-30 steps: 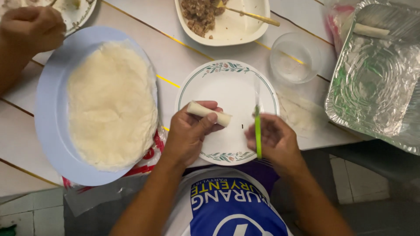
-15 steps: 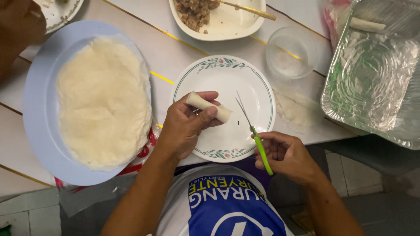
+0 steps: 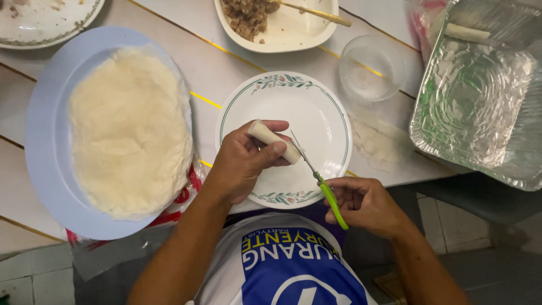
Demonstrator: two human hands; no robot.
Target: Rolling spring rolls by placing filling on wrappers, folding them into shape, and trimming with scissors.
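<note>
Gripping a pale rolled wrapper (image 3: 275, 141) between thumb and fingers, the left hand (image 3: 244, 164) holds it over a floral-rimmed plate (image 3: 316, 113). Right hand (image 3: 364, 204) fingers close around green-handled scissors (image 3: 319, 178), blade tips touching the roll's end just beyond the left fingertips.

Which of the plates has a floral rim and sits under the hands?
The small white plate with the green leafy rim, at centre. The big blue plate holds wrappers; the plate at top left lies far off.

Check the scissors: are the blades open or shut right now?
Open: the green-handled scissors show two thin blades spread in a narrow V at the roll.
</note>
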